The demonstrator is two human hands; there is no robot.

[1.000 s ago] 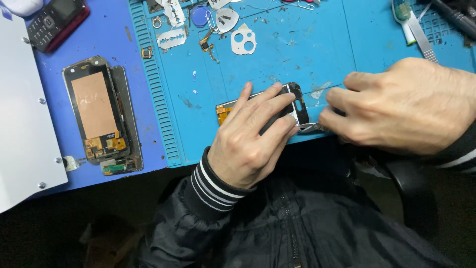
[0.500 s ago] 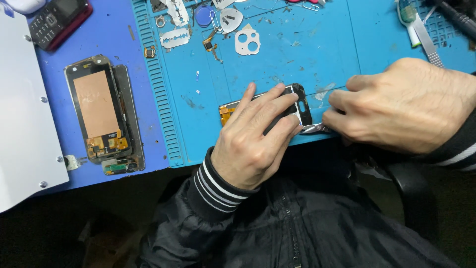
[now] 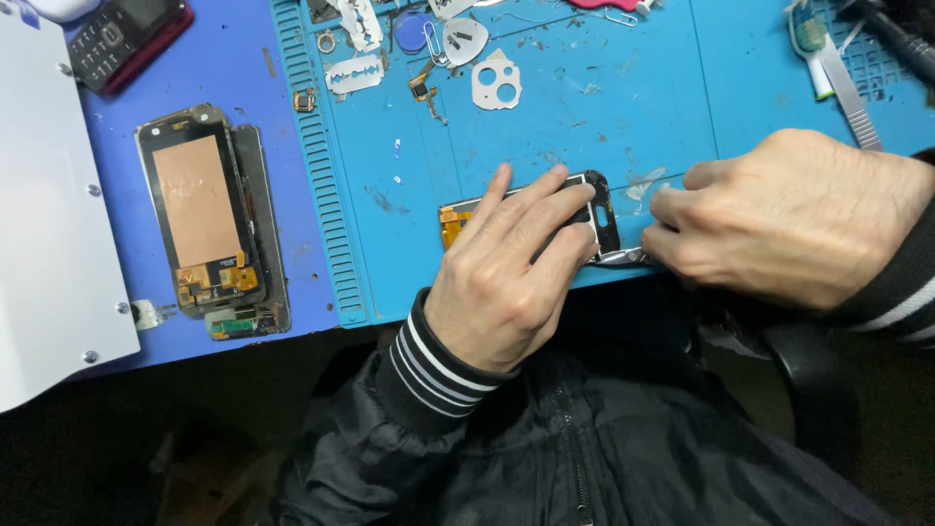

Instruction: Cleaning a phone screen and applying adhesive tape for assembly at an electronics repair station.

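Left hand point(image 3: 506, 282) flat, fingers stretched out and pressing down on a dismantled phone frame point(image 3: 594, 209) (black rim, orange flex part showing at its left end), pinning it to the light blue work mat point(image 3: 584, 117) near the mat's near edge, roughly centre of the scene. Right hand point(image 3: 789, 219) curled nearly into a fist just right of the frame, fingertips pinching a thin metal tool point(image 3: 623, 257) whose tip meets the frame's near right corner. Further left, on the darker blue mat point(image 3: 234, 68), a second opened phone body point(image 3: 200, 214) with a copper-coloured panel, lying on its back beside a dark frame piece. At the far left, a keypad phone point(image 3: 127, 39) in red and black, and a white panel point(image 3: 49, 244) with screws along its edge. Along the far side, loose bits: a razor blade point(image 3: 355, 73), a white camera-hole bracket point(image 3: 497, 83), a blue round disc point(image 3: 411, 31), and at far right metal tweezers point(image 3: 852, 93)
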